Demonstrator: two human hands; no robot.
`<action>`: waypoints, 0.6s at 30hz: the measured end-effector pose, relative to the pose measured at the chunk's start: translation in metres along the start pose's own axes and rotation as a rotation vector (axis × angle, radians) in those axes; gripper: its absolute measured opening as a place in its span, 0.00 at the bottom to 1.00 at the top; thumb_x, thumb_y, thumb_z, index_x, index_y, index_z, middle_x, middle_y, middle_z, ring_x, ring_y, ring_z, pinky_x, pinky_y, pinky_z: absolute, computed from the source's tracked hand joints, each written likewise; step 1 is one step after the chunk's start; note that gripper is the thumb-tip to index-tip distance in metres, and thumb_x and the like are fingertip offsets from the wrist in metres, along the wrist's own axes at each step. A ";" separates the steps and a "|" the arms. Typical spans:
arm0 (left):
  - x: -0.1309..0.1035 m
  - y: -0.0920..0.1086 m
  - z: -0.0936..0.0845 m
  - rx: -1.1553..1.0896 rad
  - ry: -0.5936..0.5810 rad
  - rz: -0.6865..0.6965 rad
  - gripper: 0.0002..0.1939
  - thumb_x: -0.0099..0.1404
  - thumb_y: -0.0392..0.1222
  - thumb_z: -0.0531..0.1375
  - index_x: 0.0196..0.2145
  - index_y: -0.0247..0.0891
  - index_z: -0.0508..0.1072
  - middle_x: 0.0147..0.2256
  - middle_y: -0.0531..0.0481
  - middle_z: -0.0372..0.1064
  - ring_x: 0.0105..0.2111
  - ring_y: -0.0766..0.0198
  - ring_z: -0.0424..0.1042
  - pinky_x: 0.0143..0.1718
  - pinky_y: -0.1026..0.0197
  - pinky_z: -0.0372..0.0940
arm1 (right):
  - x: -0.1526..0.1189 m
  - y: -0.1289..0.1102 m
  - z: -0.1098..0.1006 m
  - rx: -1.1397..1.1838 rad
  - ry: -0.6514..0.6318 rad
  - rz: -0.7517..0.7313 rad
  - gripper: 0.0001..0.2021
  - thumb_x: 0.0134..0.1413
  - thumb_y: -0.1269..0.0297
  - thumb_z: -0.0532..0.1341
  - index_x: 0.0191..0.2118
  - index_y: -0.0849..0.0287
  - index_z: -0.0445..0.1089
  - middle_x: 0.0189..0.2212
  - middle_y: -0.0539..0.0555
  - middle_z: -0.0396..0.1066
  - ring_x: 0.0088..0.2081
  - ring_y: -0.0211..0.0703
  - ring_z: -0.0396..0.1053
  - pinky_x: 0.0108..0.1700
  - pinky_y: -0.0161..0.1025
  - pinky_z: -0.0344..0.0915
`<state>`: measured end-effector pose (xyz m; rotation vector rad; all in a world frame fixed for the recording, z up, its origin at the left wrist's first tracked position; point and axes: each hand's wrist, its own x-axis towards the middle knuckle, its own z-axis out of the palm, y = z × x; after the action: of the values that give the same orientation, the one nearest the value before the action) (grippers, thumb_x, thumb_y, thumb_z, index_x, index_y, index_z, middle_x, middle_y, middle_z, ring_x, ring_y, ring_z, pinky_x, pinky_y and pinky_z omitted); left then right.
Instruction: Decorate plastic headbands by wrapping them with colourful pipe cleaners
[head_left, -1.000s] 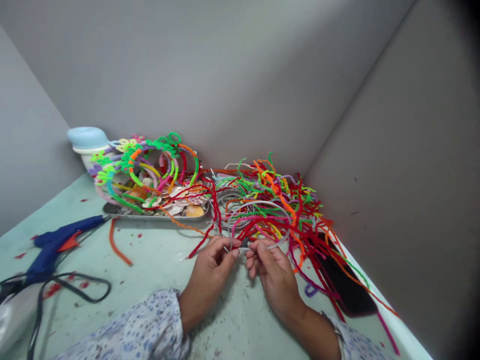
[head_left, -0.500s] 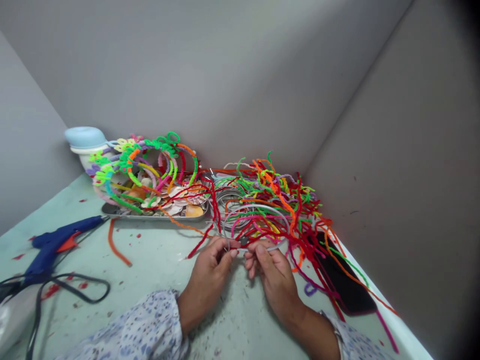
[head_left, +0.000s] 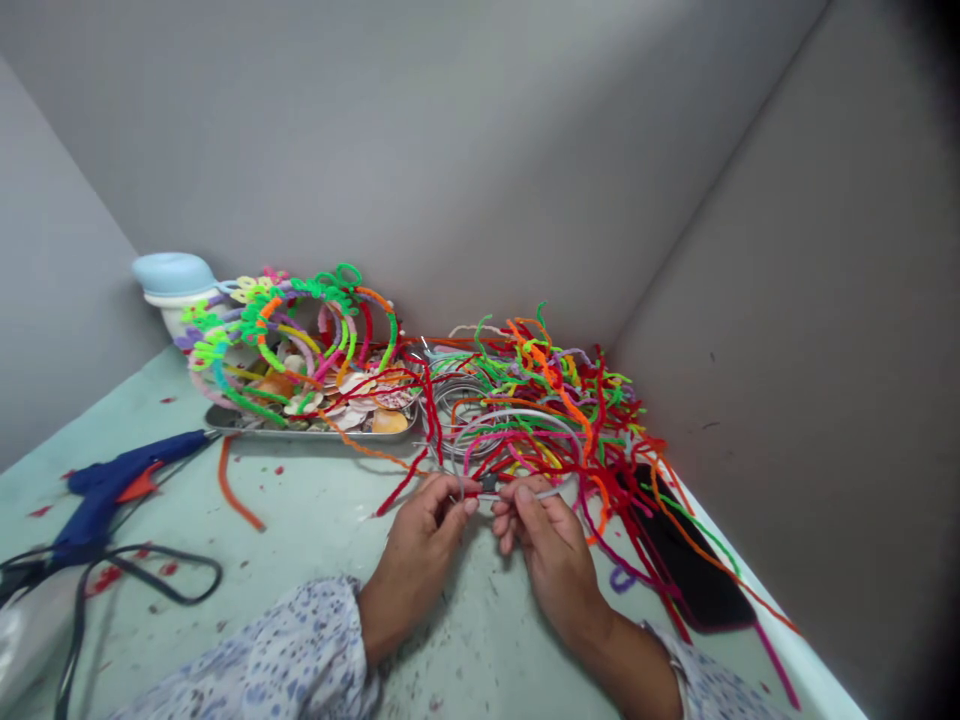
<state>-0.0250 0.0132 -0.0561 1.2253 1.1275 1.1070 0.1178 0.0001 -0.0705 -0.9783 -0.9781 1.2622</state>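
Note:
A thin pale-grey hoop (head_left: 517, 412) stands tilted up between my hands, its lower ends running into my fingers. My left hand (head_left: 421, 545) is closed, thumb and forefinger pinching the hoop's left end. A bit of red fuzzy pipe cleaner shows at those fingertips; whether it is gripped too I cannot tell. My right hand (head_left: 551, 545) pinches the hoop's lower right part, the other fingers curled beneath. A short straight stretch of the hoop shows in the small gap between the hands. Behind it lie a coil of silvery wire (head_left: 442, 420) and many coloured pipe cleaners (head_left: 592, 410).
A metal tray (head_left: 315, 432) of seashells holds finished-looking pipe-cleaner hoops (head_left: 322, 290) at left, beside a white cup with a blue lid (head_left: 174, 275). A blue glue gun (head_left: 97, 490) with a black cord lies left. A dark phone (head_left: 701, 580) lies right, partly under pipe cleaners.
Almost nothing differs. The whole view has shifted slightly, and both hands keep their pinch on the grey hoop.

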 end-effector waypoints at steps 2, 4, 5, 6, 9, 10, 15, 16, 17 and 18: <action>0.001 -0.001 0.000 0.052 -0.029 0.016 0.08 0.60 0.42 0.58 0.37 0.38 0.72 0.28 0.51 0.68 0.27 0.63 0.63 0.29 0.63 0.56 | 0.000 -0.001 0.001 -0.025 0.010 -0.019 0.13 0.58 0.54 0.57 0.34 0.60 0.69 0.24 0.50 0.68 0.23 0.35 0.64 0.25 0.32 0.62; 0.001 -0.002 0.000 0.086 -0.049 0.032 0.07 0.61 0.42 0.57 0.36 0.38 0.71 0.28 0.51 0.68 0.26 0.64 0.63 0.28 0.64 0.56 | 0.000 -0.002 0.001 -0.049 0.020 -0.036 0.13 0.58 0.54 0.57 0.34 0.60 0.69 0.25 0.50 0.67 0.24 0.35 0.63 0.25 0.31 0.61; 0.001 -0.003 0.000 0.097 -0.055 0.041 0.07 0.62 0.42 0.56 0.36 0.38 0.71 0.29 0.51 0.68 0.26 0.64 0.62 0.28 0.64 0.56 | 0.000 -0.002 0.001 -0.059 0.024 -0.041 0.14 0.58 0.54 0.56 0.33 0.60 0.69 0.25 0.50 0.67 0.24 0.35 0.63 0.25 0.31 0.61; 0.001 -0.003 0.000 0.105 -0.061 0.052 0.06 0.62 0.41 0.56 0.35 0.38 0.70 0.29 0.51 0.68 0.26 0.64 0.62 0.28 0.64 0.56 | 0.000 -0.002 0.001 -0.066 0.024 -0.044 0.14 0.58 0.53 0.56 0.33 0.60 0.69 0.25 0.49 0.67 0.23 0.35 0.63 0.25 0.31 0.61; 0.001 -0.002 0.000 0.124 -0.080 0.089 0.06 0.63 0.41 0.55 0.34 0.37 0.69 0.29 0.51 0.68 0.28 0.64 0.63 0.30 0.64 0.57 | 0.000 -0.003 0.001 -0.071 0.022 -0.041 0.14 0.58 0.53 0.56 0.33 0.59 0.69 0.24 0.49 0.67 0.23 0.34 0.63 0.25 0.31 0.61; 0.001 -0.001 0.000 0.127 -0.087 0.094 0.06 0.63 0.41 0.54 0.33 0.37 0.69 0.29 0.51 0.67 0.29 0.64 0.63 0.31 0.64 0.57 | 0.000 -0.003 0.001 -0.066 0.023 -0.036 0.14 0.58 0.53 0.56 0.33 0.59 0.68 0.24 0.49 0.67 0.23 0.34 0.63 0.24 0.31 0.61; -0.001 -0.002 0.000 0.092 -0.124 0.060 0.06 0.64 0.41 0.54 0.33 0.37 0.67 0.29 0.52 0.66 0.27 0.65 0.61 0.29 0.64 0.56 | 0.000 -0.002 0.001 -0.044 0.041 -0.006 0.14 0.58 0.53 0.57 0.34 0.60 0.69 0.23 0.49 0.67 0.22 0.33 0.63 0.22 0.29 0.60; -0.001 -0.001 0.000 0.084 -0.130 0.057 0.06 0.64 0.41 0.54 0.33 0.37 0.67 0.28 0.52 0.66 0.27 0.65 0.61 0.29 0.65 0.56 | 0.000 -0.002 0.001 -0.042 0.041 0.001 0.14 0.58 0.53 0.57 0.34 0.60 0.69 0.23 0.49 0.67 0.22 0.33 0.63 0.22 0.29 0.60; -0.001 -0.001 0.000 0.080 -0.134 0.056 0.06 0.64 0.41 0.54 0.33 0.37 0.68 0.28 0.52 0.65 0.27 0.66 0.60 0.29 0.65 0.56 | 0.001 -0.002 0.000 -0.036 0.040 0.008 0.14 0.58 0.53 0.57 0.34 0.60 0.68 0.23 0.49 0.68 0.22 0.33 0.63 0.22 0.29 0.60; -0.002 -0.001 0.000 0.081 -0.137 0.056 0.06 0.64 0.41 0.54 0.34 0.37 0.68 0.28 0.52 0.65 0.26 0.66 0.60 0.29 0.65 0.55 | 0.001 -0.002 0.000 -0.024 0.040 0.015 0.14 0.58 0.53 0.57 0.34 0.60 0.68 0.23 0.49 0.68 0.22 0.33 0.63 0.22 0.28 0.60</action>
<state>-0.0254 0.0115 -0.0569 1.3819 1.0471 1.0108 0.1181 0.0013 -0.0688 -1.0277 -0.9586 1.2417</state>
